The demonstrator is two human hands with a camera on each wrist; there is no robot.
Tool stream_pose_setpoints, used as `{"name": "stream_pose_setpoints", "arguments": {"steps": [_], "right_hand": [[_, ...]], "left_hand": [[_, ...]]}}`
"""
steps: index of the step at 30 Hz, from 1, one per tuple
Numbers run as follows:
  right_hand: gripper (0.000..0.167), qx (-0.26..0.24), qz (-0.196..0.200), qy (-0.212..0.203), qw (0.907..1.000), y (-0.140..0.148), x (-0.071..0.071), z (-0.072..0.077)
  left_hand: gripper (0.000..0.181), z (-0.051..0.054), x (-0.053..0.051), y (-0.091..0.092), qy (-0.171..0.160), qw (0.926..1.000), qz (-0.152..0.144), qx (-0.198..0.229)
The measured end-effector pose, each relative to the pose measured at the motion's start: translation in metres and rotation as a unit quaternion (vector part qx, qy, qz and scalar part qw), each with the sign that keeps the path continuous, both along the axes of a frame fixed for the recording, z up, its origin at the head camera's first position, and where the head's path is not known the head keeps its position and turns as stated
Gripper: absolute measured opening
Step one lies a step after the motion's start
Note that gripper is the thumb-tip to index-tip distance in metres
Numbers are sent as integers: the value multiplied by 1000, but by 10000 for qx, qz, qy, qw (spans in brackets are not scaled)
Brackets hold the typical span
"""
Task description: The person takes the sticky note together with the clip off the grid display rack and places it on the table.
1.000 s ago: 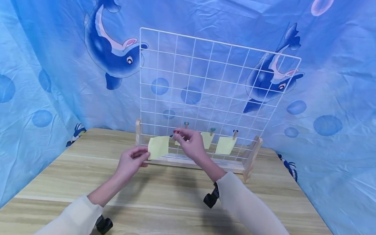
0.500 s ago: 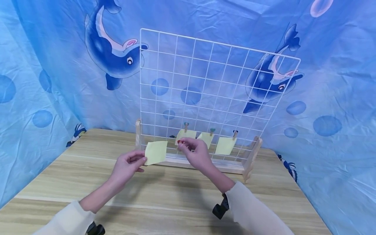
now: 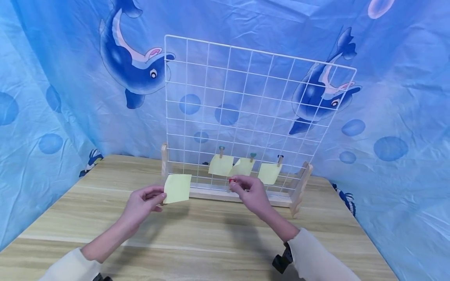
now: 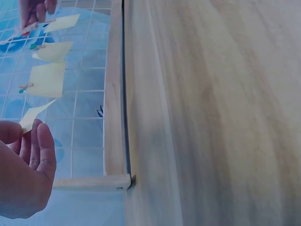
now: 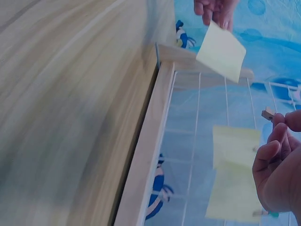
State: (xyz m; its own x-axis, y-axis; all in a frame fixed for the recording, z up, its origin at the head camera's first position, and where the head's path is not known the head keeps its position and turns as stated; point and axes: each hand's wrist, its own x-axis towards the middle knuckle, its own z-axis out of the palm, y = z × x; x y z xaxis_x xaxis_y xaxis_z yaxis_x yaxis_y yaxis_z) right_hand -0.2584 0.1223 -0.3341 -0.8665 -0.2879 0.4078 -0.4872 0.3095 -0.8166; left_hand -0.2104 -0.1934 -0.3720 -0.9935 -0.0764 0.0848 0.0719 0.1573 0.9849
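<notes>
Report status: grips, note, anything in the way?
Left grip pinches unclipped yellow note. Right grip pinches red-topped clothespin, apart from note. Three notes clipped on wire grid; no obstruction seen.

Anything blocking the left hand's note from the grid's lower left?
Nothing visible. The yellow note in the left hand shows in front of the wire grid's lower left corner. The three clipped notes and the right hand, pinching a clothespin, are all off to its right.

Ylw note [image 3: 177, 189] upright, L of red-topped clip [image 5: 267, 114].
</notes>
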Motion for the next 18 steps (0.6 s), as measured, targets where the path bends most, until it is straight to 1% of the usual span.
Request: {"name": "stream_pose_setpoints", "arguments": {"steps": [3, 8, 14, 18], "right_hand": [[14, -83, -65, -134, 9999, 12, -2, -6], [13, -139, -222, -361, 9990, 34, -1, -12], [17, -103, -454, -559, 9974, 59, 7, -13], [18, -129, -531, -833, 9950, 77, 12, -15]], "left_hand": [[40, -1, 2, -4, -91, 9999, 22, -41], [42, -3, 5, -8, -243, 9996, -36, -110], [45, -3, 6, -16, -351, 9991, 12, -238], [47, -4, 6, -22, -365, 9987, 1, -347]]}}
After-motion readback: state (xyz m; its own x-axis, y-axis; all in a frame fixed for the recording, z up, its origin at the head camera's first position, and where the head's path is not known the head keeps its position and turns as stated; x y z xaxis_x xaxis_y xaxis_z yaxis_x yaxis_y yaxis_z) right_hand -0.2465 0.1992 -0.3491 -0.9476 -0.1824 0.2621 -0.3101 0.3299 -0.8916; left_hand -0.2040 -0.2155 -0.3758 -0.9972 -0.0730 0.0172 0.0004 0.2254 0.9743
